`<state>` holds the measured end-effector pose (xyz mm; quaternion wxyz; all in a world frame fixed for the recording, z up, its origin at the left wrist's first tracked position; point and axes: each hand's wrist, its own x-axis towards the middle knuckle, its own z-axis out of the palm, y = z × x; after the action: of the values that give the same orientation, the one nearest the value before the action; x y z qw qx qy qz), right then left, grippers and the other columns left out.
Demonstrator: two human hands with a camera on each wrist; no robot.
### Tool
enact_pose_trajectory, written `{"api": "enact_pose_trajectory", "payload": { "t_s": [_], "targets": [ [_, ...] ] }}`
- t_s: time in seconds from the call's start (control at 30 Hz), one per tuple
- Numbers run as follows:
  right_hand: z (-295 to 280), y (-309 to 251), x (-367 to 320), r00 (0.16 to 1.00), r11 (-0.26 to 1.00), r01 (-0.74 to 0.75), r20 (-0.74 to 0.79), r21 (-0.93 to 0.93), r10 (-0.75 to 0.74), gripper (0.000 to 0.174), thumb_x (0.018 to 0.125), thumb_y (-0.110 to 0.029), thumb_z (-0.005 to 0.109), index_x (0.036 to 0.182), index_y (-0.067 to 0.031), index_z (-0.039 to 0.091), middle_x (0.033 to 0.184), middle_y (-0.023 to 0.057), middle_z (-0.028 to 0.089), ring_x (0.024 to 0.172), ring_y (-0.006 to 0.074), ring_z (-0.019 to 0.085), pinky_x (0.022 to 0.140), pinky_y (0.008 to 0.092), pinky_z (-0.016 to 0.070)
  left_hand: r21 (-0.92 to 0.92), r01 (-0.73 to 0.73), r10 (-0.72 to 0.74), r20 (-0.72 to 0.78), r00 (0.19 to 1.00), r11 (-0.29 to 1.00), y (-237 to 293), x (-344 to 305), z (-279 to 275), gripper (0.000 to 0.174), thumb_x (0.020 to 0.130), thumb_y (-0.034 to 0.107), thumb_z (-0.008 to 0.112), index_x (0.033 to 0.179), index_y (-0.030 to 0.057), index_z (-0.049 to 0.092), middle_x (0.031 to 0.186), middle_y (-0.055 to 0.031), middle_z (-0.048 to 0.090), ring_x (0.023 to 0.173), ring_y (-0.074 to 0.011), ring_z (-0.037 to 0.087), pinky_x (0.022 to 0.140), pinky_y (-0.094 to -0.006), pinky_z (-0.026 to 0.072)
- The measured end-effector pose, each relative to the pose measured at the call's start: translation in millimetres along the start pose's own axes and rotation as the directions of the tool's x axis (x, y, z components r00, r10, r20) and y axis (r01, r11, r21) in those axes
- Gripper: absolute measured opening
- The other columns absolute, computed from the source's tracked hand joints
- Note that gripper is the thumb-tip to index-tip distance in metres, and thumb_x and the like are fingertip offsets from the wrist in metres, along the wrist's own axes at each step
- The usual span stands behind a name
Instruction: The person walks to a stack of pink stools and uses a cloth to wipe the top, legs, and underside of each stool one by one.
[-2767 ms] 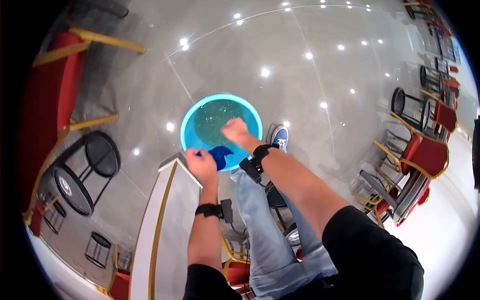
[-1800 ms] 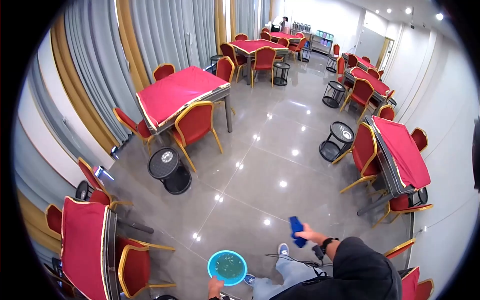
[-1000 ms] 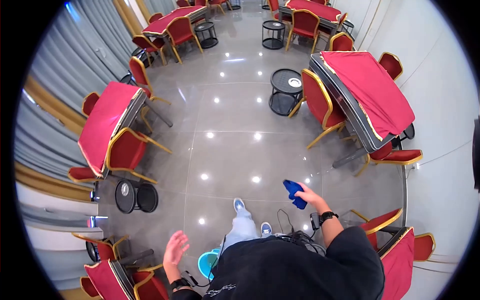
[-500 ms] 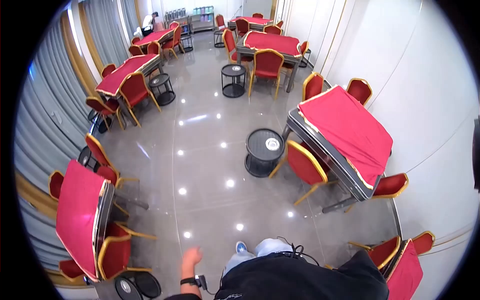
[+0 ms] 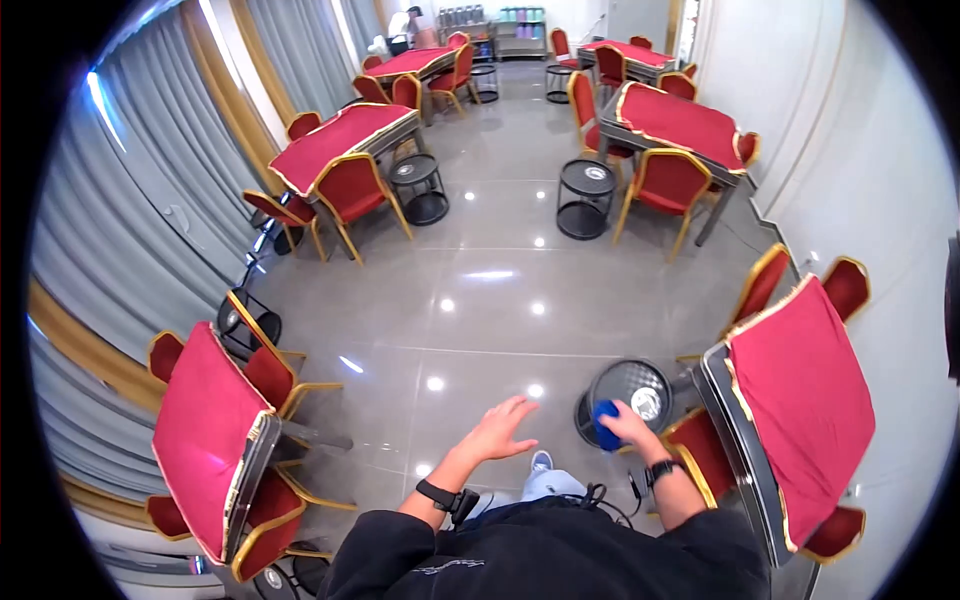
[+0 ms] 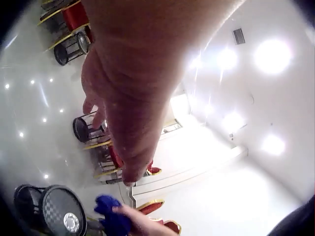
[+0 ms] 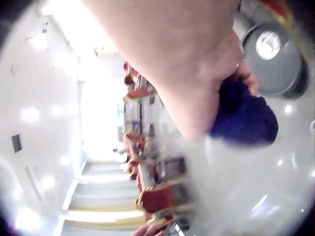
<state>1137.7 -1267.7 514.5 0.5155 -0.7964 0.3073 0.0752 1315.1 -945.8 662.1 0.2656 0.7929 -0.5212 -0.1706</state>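
My right hand (image 5: 628, 426) grips a bunched dark blue cloth (image 5: 605, 425), held over the near edge of a round black side table (image 5: 632, 385). In the right wrist view the cloth (image 7: 246, 115) hangs out past the curled fingers. To its left, my left hand (image 5: 498, 428) is raised over the floor with its fingers spread and nothing in it. The left wrist view shows the cloth (image 6: 113, 214) in the other hand, beside the black side table (image 6: 63, 211).
A red-covered table (image 5: 805, 400) with chairs stands close on the right, another (image 5: 205, 435) on the left. More tables and chairs line both sides farther off. Grey tiled floor (image 5: 480, 330) runs between them. A person (image 5: 403, 30) is at the far end.
The view has moved forward through the room. The blue basin has left the view. My left hand has risen with fingers spread; the right, out of sight half a second ago, is visible again with the cloth.
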Motion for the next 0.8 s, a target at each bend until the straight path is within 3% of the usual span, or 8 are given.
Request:
{"api": "enact_pose_trajectory", "payload": {
  "t_s": [0.13,0.2,0.33,0.47,0.57,0.67,0.77,0.8],
  "targets": [
    [18.7,-238.7,119.7,0.886,0.898,0.198,0.321,0.393,-0.336,0.052,0.091,-0.029,0.074,0.13,0.0012,0.06,0.107,0.0076,0.071,0.092,0.0143,0.067,0.081,0.0322,0.0564,-0.026,0.121,-0.124,-0.202,0.972,0.992,-21.1,88.5,-89.2,0.1,0.075,0.04,0.088,0.156,0.0145,0.036,0.155,-0.0266,0.036,0.142,-0.0463,0.041,0.113,-0.0519,0.0419],
    [32.9,-305.1,158.5,0.781,0.848,0.209,0.439,0.486,-0.444,0.064,0.096,-0.036,0.071,0.145,-0.0015,0.048,0.13,0.0102,0.062,0.116,0.0175,0.06,0.092,0.0338,0.0541,-0.199,0.079,-0.145,-0.342,0.928,0.977,-60.4,135.7,-112.6,0.108,0.07,0.037,0.092,0.157,0.0143,0.033,0.152,-0.0266,0.037,0.135,-0.047,0.048,0.106,-0.0514,0.0498],
    [7.5,-378.1,246.8,0.621,0.883,-0.134,0.732,0.45,-0.279,0.075,0.101,-0.047,0.062,0.158,-0.0134,0.027,0.149,0.0121,0.044,0.124,0.0214,0.056,0.099,0.0435,0.0525,-0.342,0.236,-0.376,-0.434,0.819,0.91,-146.0,214.1,-154.5,0.072,0.074,0.021,0.084,0.138,0.0076,0.054,0.133,-0.0223,0.055,0.121,-0.0405,0.06,0.101,-0.0476,0.0522],
    [-31.9,-369.2,399.5,0.805,0.976,0.163,0.553,0.143,-0.216,0.056,0.102,-0.045,0.062,0.142,-0.0068,0.052,0.126,0.0098,0.064,0.104,0.0222,0.068,0.09,0.0375,0.0548,-0.517,0.237,-0.468,-0.378,0.799,0.823,-275.0,321.6,-168.2,0.057,0.074,0.018,0.08,0.128,0.0081,0.063,0.118,-0.0192,0.065,0.115,-0.0367,0.063,0.1,-0.0442,0.0514],
    [-120.5,-397.1,474.0,0.94,0.959,0.262,0.255,-0.112,-0.227,0.032,0.101,-0.035,0.066,0.108,-0.0038,0.067,0.097,0.0032,0.07,0.088,0.0148,0.065,0.077,0.0338,0.0543,-0.54,0.285,-0.523,-0.36,0.772,0.792,-361.2,425.0,-203.3,0.051,0.075,0.02,0.078,0.122,0.008,0.065,0.114,-0.0198,0.067,0.109,-0.0362,0.065,0.098,-0.044,0.052],
    [-211.6,-449.1,514.9,0.969,0.936,0.246,-0.07,0.253,-0.236,0.014,0.092,-0.01,0.074,0.085,-0.0054,0.063,0.083,-0.0025,0.067,0.079,0.0048,0.059,0.066,0.0237,0.0489,-0.46,0.266,-0.453,-0.364,0.814,0.847,-417.0,530.7,-273.2,0.051,0.075,0.019,0.078,0.124,0.009,0.064,0.117,-0.0188,0.066,0.113,-0.0354,0.063,0.099,-0.0434,0.0512],
    [-283.2,-446.0,567.9,0.962,0.816,0.243,-0.241,0.524,-0.132,0.012,0.09,-0.001,0.068,0.083,-0.0072,0.06,0.081,-0.0012,0.065,0.076,0.0072,0.064,0.068,0.0247,0.0524,-0.402,0.279,-0.429,-0.354,0.831,0.872,-486.5,617.8,-316.3,0.054,0.076,0.018,0.078,0.127,0.0103,0.062,0.123,-0.0189,0.063,0.114,-0.0363,0.063,0.1,-0.0436,0.051],
    [-308.3,-420.9,596.2,0.985,0.809,0.136,-0.168,0.572,-0.047,0.008,0.091,-0.005,0.07,0.098,-0.0023,0.068,0.101,0.0067,0.072,0.095,0.0141,0.07,0.082,0.0277,0.0557,-0.383,0.267,-0.409,-0.361,0.838,0.884,-517.3,644.3,-323.6,0.054,0.076,0.018,0.077,0.127,0.0107,0.062,0.122,-0.0191,0.064,0.114,-0.0365,0.063,0.099,-0.0437,0.0513]
  ]
}}
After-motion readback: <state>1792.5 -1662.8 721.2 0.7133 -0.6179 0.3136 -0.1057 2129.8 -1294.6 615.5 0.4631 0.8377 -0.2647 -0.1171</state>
